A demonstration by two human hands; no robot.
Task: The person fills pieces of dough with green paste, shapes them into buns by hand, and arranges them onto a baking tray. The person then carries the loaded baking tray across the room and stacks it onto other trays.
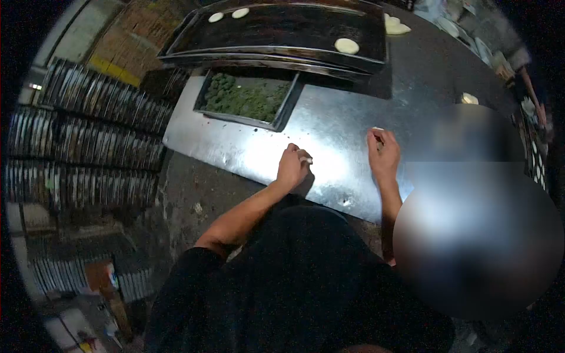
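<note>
Over the shiny metal sheet (344,112), my left hand (293,167) has its fingers curled, with a small pale bit showing at the fingertips. My right hand (384,154) is raised to the right of it, fingers bent together, and a thin pale edge shows at its tips. What either hand holds is too small to name. Beyond my left hand sits a rectangular tray (279,123) of green crumbly filling (244,100).
Behind lies a large dark baking tray (276,29) with flat pale dough rounds (346,46). More dough (396,25) rests right of it. Stacked trays (82,141) stand at the left. A blurred area covers the right side.
</note>
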